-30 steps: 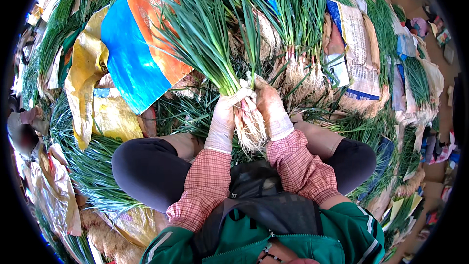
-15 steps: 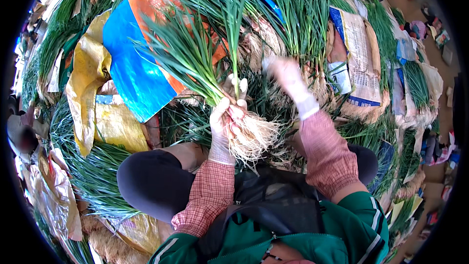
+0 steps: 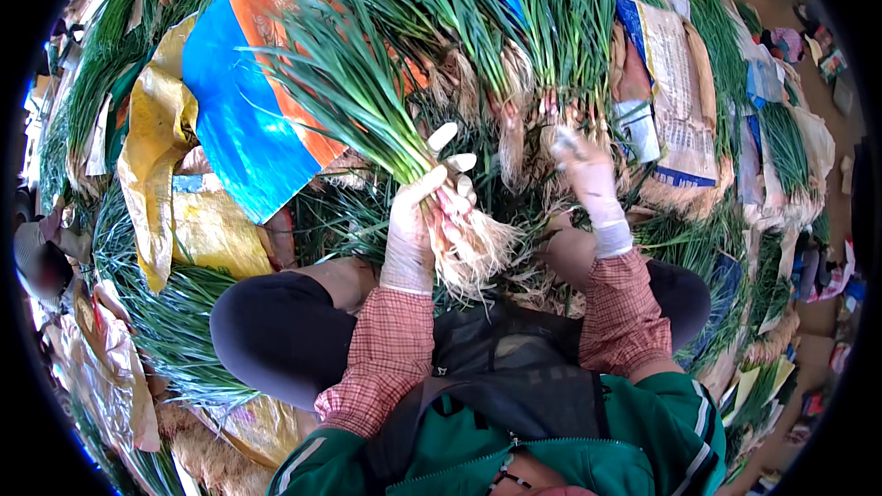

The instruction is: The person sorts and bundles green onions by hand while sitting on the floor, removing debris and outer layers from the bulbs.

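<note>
A bunch of green garlic, its long leaves slanting up to the left, is gripped in my gloved left hand. My left thumb wraps around the stems, while some fingers extend past them. Pale pinkish bulbs and a tuft of whitish roots hang below this hand. My gloved right hand is apart from the bunch, over the root ends of a pile of green garlic. Its fingertips are bent and slightly blurred, so whether anything is between them is unclear.
A blue and orange plastic sheet and a yellow sack lie to the left. At right is a white printed sack with blue edging. Loose green leaves lie between my bent knees. Other people sit around the edges.
My right hand has moved right and slightly down, away from the bunch. The single stalk standing upright at my left hand now lies in with the others. My left fingers have shifted on the stems.
</note>
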`<action>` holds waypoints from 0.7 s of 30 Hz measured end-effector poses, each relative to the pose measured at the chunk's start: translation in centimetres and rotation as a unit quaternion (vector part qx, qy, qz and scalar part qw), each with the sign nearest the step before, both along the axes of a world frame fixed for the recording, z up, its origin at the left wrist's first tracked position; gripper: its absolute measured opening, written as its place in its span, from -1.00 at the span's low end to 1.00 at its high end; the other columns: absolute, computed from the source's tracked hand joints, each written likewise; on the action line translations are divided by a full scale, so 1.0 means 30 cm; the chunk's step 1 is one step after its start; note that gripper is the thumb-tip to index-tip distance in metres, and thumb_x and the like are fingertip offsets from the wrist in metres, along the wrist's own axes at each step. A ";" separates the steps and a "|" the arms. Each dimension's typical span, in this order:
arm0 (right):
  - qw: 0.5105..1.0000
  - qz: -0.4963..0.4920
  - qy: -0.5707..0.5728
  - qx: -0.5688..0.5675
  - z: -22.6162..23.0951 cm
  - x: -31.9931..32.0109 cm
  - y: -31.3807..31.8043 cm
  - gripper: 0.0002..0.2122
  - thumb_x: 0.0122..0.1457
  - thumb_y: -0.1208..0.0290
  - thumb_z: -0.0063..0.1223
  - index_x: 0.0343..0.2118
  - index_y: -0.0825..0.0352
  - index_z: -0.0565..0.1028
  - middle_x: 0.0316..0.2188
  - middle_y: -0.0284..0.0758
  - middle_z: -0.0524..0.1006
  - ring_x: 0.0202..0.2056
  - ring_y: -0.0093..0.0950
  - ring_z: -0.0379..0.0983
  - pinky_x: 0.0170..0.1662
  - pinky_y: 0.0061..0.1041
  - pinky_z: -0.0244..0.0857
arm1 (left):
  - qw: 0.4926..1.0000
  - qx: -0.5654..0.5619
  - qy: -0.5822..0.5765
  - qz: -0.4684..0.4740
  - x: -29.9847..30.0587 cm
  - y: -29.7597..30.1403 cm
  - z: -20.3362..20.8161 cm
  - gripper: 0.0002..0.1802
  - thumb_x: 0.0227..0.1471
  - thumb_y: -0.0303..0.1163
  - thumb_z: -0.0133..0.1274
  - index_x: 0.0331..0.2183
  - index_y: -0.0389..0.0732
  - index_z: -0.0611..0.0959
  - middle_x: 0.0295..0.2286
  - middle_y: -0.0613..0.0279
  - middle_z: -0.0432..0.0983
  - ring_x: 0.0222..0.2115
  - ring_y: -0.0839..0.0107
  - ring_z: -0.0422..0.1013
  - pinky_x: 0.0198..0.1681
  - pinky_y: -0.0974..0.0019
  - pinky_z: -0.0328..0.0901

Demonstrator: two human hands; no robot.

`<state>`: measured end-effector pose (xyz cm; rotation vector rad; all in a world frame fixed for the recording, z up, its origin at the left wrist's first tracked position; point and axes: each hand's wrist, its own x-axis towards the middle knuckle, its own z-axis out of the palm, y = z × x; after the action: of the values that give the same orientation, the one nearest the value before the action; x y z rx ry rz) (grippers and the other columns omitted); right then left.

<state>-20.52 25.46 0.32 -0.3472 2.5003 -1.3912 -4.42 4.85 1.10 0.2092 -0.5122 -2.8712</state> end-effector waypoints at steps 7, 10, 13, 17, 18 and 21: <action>0.980 -0.012 0.189 -0.066 0.006 -0.138 -0.109 -0.79 0.15 0.43 0.00 -0.17 0.30 0.54 -0.30 -0.26 0.56 -0.28 -0.51 0.47 -0.16 -0.55 0.31 | 0.991 -0.068 -0.096 -0.057 -0.045 0.045 -0.006 -0.53 -0.03 -0.51 0.05 -0.03 -0.32 0.38 -0.52 0.16 0.45 -0.61 0.37 0.43 -0.52 0.28 0.39; 0.938 0.123 0.229 0.229 -0.038 -0.197 -0.198 -0.81 0.08 0.39 0.11 -0.24 0.30 0.54 -0.35 -0.23 0.55 -0.29 -0.44 0.48 -0.19 -0.46 0.36 | 0.985 -0.112 -0.131 -0.020 -0.060 0.044 -0.025 -0.70 -0.11 -0.59 0.11 -0.24 -0.29 0.47 -0.38 0.05 0.53 -0.61 0.40 0.44 -0.56 0.33 0.42; 0.993 0.012 0.085 -0.084 0.049 -0.119 -0.149 -0.87 0.12 0.50 0.04 -0.29 0.40 0.53 -0.42 -0.25 0.54 -0.44 -0.49 0.47 -0.33 -0.52 0.38 | 0.984 -0.129 -0.121 -0.005 -0.042 0.038 -0.018 -0.83 -0.09 -0.58 0.08 -0.37 -0.24 0.47 -0.37 0.02 0.53 -0.64 0.43 0.40 -0.58 0.33 0.41; 0.951 0.124 0.284 -0.013 0.072 0.061 -0.141 -0.92 0.10 0.39 0.08 -0.34 0.20 0.53 -0.47 -0.36 0.51 -0.44 -0.48 0.44 -0.32 -0.49 0.35 | 0.976 -0.160 -0.144 0.037 -0.065 0.060 -0.006 -0.75 -0.04 -0.54 0.07 -0.23 -0.31 0.50 -0.33 0.03 0.55 -0.63 0.49 0.41 -0.60 0.44 0.39; 0.935 0.191 0.299 -0.023 0.070 0.124 -0.156 -0.92 0.09 0.34 0.09 -0.35 0.15 0.53 -0.47 -0.38 0.51 -0.43 -0.48 0.43 -0.32 -0.48 0.33 | 0.972 -0.171 -0.156 0.037 -0.059 0.057 0.008 -0.68 -0.04 -0.54 0.07 -0.16 -0.33 0.50 -0.32 0.04 0.56 -0.64 0.50 0.41 -0.60 0.46 0.39; 0.907 0.260 0.327 0.050 0.007 0.200 -0.141 -0.89 0.10 0.26 0.06 -0.39 0.14 0.55 -0.57 -0.37 0.50 -0.53 -0.47 0.40 -0.40 -0.48 0.30 | 0.959 -0.186 -0.212 0.039 -0.068 0.071 -0.051 -0.73 -0.03 -0.53 0.07 -0.21 -0.36 0.54 -0.45 0.11 0.57 -0.69 0.48 0.41 -0.65 0.47 0.37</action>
<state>-14.52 21.23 0.53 -1.5467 2.6176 -1.0243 -6.46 6.97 -0.43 0.7641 -1.0788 -2.5853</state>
